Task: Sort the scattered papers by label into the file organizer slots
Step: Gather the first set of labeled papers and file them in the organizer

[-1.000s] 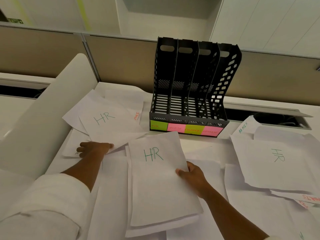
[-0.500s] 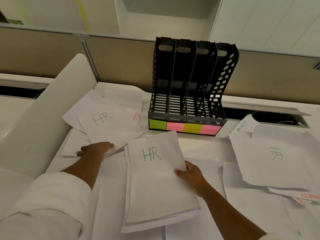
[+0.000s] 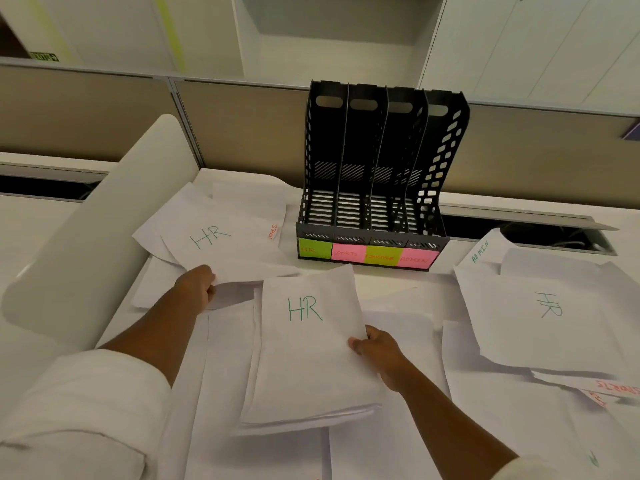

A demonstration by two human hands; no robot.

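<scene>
We had our right hand (image 3: 375,351) pinching the right edge of a small stack of HR papers (image 3: 308,344), lifted just off the loose sheets on the tabletop (image 3: 391,282), apparently to keep that label together. Our left hand (image 3: 195,284) gripped the near edge of another HR sheet (image 3: 221,244) to add it. The file organizer (image 3: 377,174) stood behind, its four slots empty, the green HR tag (image 3: 314,249) leftmost.

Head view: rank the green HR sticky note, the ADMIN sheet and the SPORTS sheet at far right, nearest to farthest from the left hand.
From the left hand:
1. Green HR sticky note, on the organizer's leftmost slot.
2. ADMIN sheet, right of the organizer.
3. SPORTS sheet, far right edge.
</scene>
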